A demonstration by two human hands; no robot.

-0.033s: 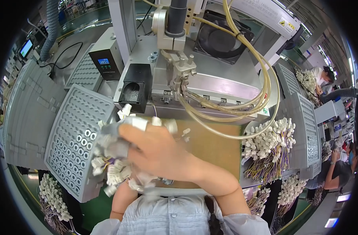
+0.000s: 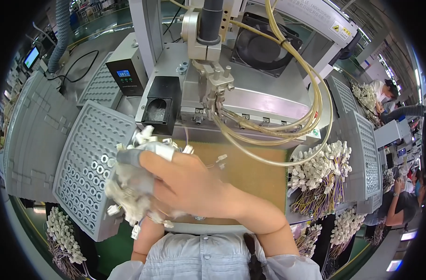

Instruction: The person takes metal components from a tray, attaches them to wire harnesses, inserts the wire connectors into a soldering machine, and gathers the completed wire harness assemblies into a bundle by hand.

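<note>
Grey perforated tray (image 2: 89, 158) lying at the left, yellowish hoses (image 2: 287, 140) looping from a metal machine (image 2: 250, 98), black fan (image 2: 262, 46) sitting behind, white connectors with coloured wires (image 2: 320, 172) hanging at the right

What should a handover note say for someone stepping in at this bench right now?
Right hand: reaches across to the left, closed over a bundle of white connector leads.
Left hand: hidden under the right hand and the bundle; its grip cannot be told.
Bundle sits over the inner edge of the grey perforated tray, in front of the machine head.
More leads are piled at the right of the brown work pad.
Done or left: cannot tell.
</note>
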